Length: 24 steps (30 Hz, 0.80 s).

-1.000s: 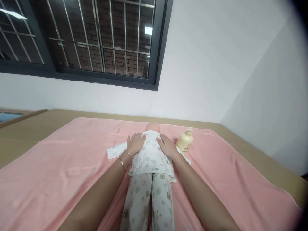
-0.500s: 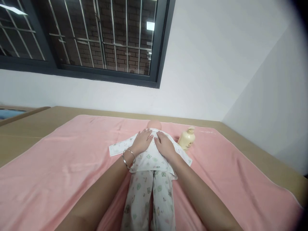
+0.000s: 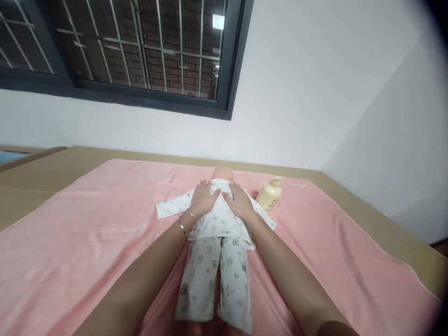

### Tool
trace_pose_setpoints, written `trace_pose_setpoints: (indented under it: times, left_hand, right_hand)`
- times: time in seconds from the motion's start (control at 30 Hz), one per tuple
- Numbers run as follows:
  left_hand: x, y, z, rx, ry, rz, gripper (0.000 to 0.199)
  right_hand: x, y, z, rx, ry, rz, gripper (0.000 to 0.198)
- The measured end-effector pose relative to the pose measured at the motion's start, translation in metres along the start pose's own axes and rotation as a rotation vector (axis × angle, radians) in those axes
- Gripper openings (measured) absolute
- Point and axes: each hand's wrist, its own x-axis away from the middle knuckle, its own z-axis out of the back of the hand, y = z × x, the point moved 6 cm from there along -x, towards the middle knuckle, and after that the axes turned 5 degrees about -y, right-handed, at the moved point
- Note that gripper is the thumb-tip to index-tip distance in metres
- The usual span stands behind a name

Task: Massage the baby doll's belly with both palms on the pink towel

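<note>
Head view, and the doll [image 3: 220,231] lies lengthwise on the pink sheet [image 3: 101,228], its head [image 3: 223,174] at twelve o'clock, its printed trousers [image 3: 234,275] at six. Left hand [image 3: 204,199] rests on the shirt [image 3: 220,210] at eleven, right hand [image 3: 241,200] at one, thumbs angled inward and almost meeting; the fingers on each are extended and loose, gripping nothing. One sleeve [image 3: 175,205] reaches out towards nine, and a cream bottle [image 3: 269,193] stands at two, near the right hand. Stroking or pressing through the cloth looks like the step in hand; the next move seems to call for flat palms, gentle even pressure, and room around that bottle.
</note>
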Motion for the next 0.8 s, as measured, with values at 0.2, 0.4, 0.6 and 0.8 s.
trace_pose_setpoints:
  times: [0.2,0.4,0.6,0.8]
  left_hand:
    - [0.0016,0.0006,0.0004,-0.002,0.021,0.015,0.074]
    - [0.001,0.0,0.0011,0.001,0.026,0.018,0.07]
    - [0.0011,-0.0003,0.0004,0.0,0.01,0.025,0.073]
    - [0.004,0.0012,0.0029,-0.033,0.02,0.022,0.071]
  right_hand:
    - [0.0001,-0.0004,0.0019,0.011,-0.002,-0.004,0.072]
    - [-0.0002,-0.0002,0.0019,0.012,0.002,-0.003,0.072]
    - [0.0009,-0.0024,0.0041,0.014,0.007,0.002,0.071]
    - [0.0022,-0.005,0.0048,0.033,0.008,-0.002,0.068]
